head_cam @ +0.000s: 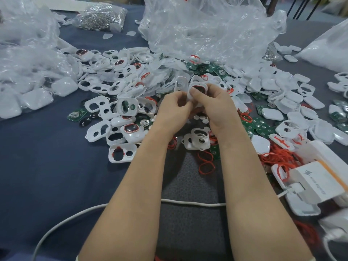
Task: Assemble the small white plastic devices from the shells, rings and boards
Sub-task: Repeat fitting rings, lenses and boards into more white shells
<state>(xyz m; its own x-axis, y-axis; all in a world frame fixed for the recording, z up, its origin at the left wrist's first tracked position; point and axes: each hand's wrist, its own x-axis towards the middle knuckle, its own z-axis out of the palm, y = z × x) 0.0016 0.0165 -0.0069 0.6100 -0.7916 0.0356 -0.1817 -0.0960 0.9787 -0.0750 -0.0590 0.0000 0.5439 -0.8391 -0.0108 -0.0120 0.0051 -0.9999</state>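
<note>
Fingers [195,95]: ours grasp one shell [199,88], left hand [174,110] and right hand [216,107] pinching it together.
Shell: we hold it raised above the counter [56,166].
Around us: we see loose shells [122,153], green boards [78,114] and red rings [206,163] on the counter.

- Lower left: bare dark tablecloth [47,176], wide open room.
- Bottom: a white cable [190,203] lies flat across it, under both forearms.
- Middle band, edge to edge: a dense heap of white shells [273,113], green boards [262,129] and red rings [276,157].
- Mid-frame: left hand [173,110] and right hand [214,108] meet above the heap, gripping one held shell [197,89].
- Top: crumpled clear bags [207,31] wall off the far side.
- Lower right: a white box [318,181] blocks the edge.
</note>
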